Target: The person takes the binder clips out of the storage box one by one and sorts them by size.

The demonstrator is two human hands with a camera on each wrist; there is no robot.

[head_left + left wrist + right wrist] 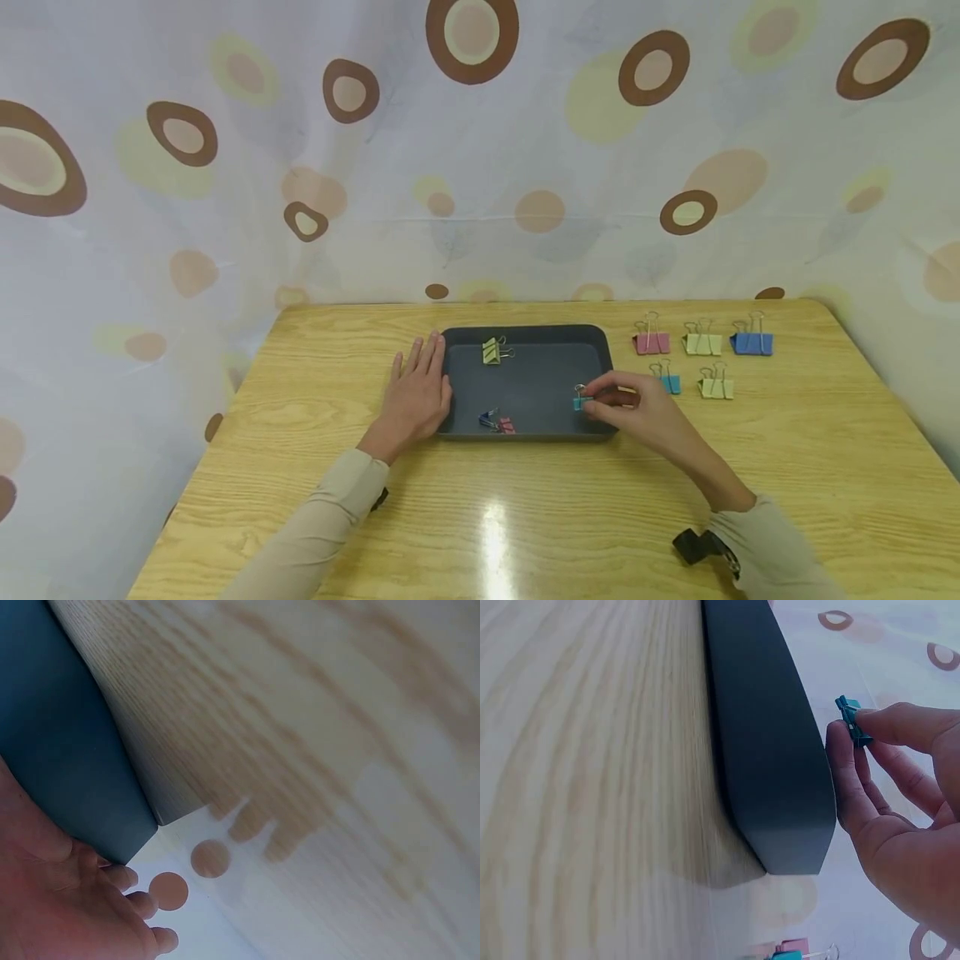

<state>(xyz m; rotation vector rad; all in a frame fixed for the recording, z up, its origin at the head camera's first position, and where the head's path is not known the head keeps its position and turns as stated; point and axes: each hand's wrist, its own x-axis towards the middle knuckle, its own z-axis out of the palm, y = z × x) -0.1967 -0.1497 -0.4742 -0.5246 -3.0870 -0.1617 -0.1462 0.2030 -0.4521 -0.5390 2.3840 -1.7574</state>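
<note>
My left hand (415,398), fingers straight, against the dark tray (536,387) at nine o'clock; my right hand (647,410), pinching one small teal binder clip (578,404), at four o'clock.

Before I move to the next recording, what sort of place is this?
Probably an indoor tabletop workspace, perhaps arranged for recording: a pale wood-grain table, a whitish, brown-ringed sheet behind it, and a dark rectangular tray with coloured binder clips inside and beside it.

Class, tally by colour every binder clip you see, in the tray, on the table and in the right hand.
Pink clips: 2
Yellow or yellow-green clips: 3
Turquoise clips: 2
Blue clips, one darker: 2
Total: 9
</note>
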